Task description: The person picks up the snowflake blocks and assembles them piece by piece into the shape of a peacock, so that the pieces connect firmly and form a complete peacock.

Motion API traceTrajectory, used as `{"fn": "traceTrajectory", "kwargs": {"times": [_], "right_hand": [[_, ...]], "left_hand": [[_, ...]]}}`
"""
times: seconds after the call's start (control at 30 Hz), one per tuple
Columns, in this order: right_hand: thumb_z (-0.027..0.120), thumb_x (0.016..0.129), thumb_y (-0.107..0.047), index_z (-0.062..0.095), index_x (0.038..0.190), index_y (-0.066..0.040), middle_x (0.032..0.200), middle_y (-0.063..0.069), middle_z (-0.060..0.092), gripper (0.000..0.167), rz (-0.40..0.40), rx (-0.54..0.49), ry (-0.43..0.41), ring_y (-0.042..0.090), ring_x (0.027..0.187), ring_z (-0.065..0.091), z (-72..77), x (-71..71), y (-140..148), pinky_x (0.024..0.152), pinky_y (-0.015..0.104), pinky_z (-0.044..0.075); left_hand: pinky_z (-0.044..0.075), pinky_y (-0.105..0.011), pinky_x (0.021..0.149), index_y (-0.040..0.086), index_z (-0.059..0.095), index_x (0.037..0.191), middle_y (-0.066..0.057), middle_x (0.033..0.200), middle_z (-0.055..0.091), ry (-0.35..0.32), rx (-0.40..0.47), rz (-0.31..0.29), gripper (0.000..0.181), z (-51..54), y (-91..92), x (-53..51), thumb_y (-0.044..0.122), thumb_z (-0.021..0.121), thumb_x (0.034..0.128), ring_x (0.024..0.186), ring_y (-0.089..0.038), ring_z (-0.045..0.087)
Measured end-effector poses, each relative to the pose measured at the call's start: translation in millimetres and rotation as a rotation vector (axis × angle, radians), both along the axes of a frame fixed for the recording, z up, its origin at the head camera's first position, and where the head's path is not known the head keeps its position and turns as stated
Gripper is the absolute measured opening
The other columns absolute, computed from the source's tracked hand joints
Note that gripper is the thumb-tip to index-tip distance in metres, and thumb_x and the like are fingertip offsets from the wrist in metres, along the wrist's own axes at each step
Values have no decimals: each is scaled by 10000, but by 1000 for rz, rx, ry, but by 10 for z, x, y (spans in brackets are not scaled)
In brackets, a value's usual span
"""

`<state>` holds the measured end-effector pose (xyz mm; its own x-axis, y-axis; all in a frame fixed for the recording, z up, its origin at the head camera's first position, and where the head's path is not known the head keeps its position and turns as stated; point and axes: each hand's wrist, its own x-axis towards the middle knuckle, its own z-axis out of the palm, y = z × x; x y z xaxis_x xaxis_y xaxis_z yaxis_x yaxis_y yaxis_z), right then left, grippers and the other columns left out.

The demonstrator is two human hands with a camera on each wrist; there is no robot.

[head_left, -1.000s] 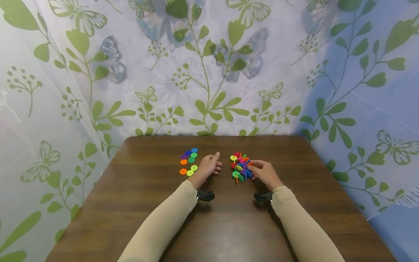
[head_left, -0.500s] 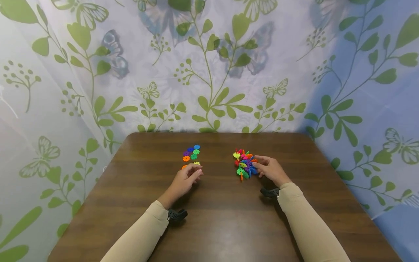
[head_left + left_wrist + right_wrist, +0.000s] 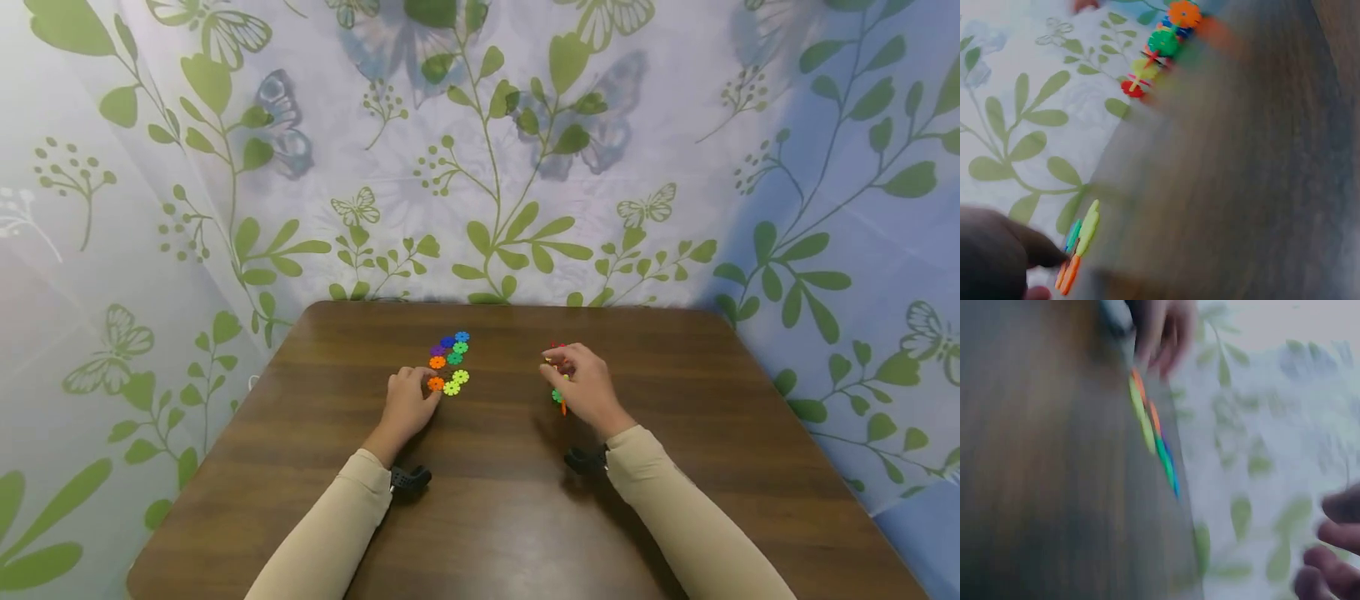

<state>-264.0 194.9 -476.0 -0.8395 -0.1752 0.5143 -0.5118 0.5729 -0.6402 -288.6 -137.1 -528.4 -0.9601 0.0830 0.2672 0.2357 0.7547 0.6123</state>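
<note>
My left hand (image 3: 407,407) is at the left group of flat flower-shaped plastic discs, its fingers beside the near orange disc (image 3: 436,384); contact is hard to tell. Two yellow-green discs (image 3: 456,383) lie just right of that one. Farther back are orange, purple, blue and green discs (image 3: 455,358). My right hand (image 3: 588,386) hovers in front of a cluster of interlocked flower discs (image 3: 557,396) and hides most of it. Nothing shows between its parted thumb and fingers. The left wrist view shows more of the cluster (image 3: 1163,42), with orange, green, yellow and red pieces.
Both groups rest on a brown wooden table (image 3: 487,500) with rounded far corners. Behind it hangs a pale curtain (image 3: 420,208) printed with leaves and butterflies. A dark strap device (image 3: 410,478) sits at the left wrist. Both wrist views are blurred.
My left hand went from the middle of the table leftward to the loose discs. My right hand, earlier at the cluster's right side, has come off it and shifted left in front of it.
</note>
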Motion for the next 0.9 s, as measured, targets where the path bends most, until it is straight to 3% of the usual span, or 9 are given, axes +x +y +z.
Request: {"fn": "traceTrajectory", "kwargs": {"times": [0.13,0.23,0.37,0.5,0.6,0.73,0.9], "right_hand": [[771,996,-160,738,1249,-46,1151,118,672,279,247,121,-101,287,965,693,31,-49,-530,836,442,581],[712,1037,-155,665,1375,-21,1190,174,633,367,354,261,-170,339,1040,655,-46,-160,-902,897,466,556],[668,1063,-145,569,1511,-64,1161,186,559,466,328,432,-236,321,983,563,-256,-317,-1248,846,453,506],[682,1058,-189,635,1480,-169,1117,108,495,424,230,543,-228,268,922,466,-422,-395,-1365,789,412,431],[695,1052,-211,712,1390,-172,1110,84,494,340,223,536,-202,251,933,467,-485,-405,-1374,797,402,425],[721,1034,-171,754,1248,-109,1153,109,530,226,242,396,-208,244,975,531,-537,-390,-1310,859,413,492],[764,990,-93,745,1117,-78,1115,92,596,129,250,278,-230,221,937,603,-548,-310,-1111,846,401,547]], "left_hand": [[445,-551,970,-4,697,1234,-199,1205,596,-42,-89,65,354,44,73,-63,189,758,944,1119,-407,528],[450,-554,965,-20,710,1218,-200,1163,598,-54,-125,114,367,64,114,-92,219,750,942,1100,-409,541],[476,-550,944,-9,743,1203,-198,1122,614,-45,-197,142,339,30,159,-98,234,744,967,1079,-405,562],[474,-543,935,16,758,1177,-181,1112,618,-36,-193,138,294,-19,181,-64,241,749,987,1077,-399,562],[457,-544,938,28,751,1141,-173,1108,613,-41,-154,142,278,-33,152,-30,249,777,974,1075,-401,557],[436,-543,908,67,707,1100,-123,1047,641,-12,-100,135,272,-56,110,-32,248,829,938,1024,-372,589],[392,-504,867,113,647,1032,-10,892,661,25,31,52,242,-90,117,-17,175,852,919,842,-251,624]]}}
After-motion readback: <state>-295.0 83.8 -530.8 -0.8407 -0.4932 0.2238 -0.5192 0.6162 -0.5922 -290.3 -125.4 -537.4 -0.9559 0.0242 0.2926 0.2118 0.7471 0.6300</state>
